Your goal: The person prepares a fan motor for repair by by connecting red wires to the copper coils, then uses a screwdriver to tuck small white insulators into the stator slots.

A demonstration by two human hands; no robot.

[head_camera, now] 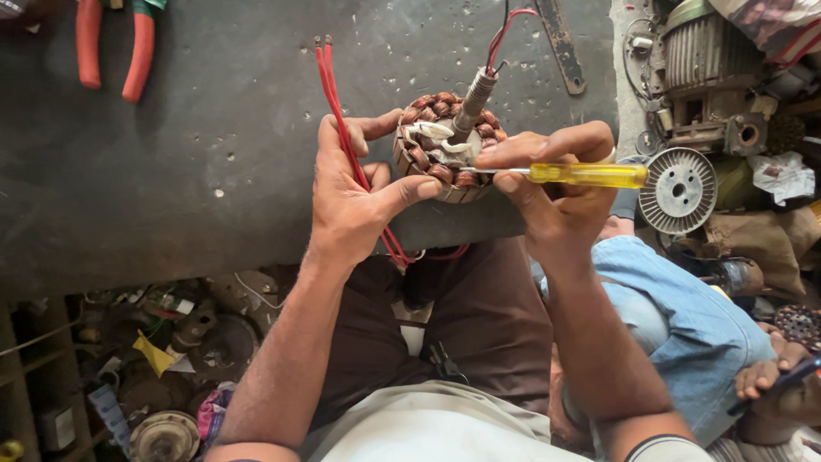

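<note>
Near me, my left hand [351, 192] wraps round motor coil [445, 145] at near edge of dark bench [171, 171], fingers curled tight, red wires [342, 128] under thumb. Right hand [556, 192] pinches yellow screwdriver [586, 174], tip on copper loops. I think: push gently, keep coil steady, don't scratch copper. Far left: red pliers [111, 47].
</note>
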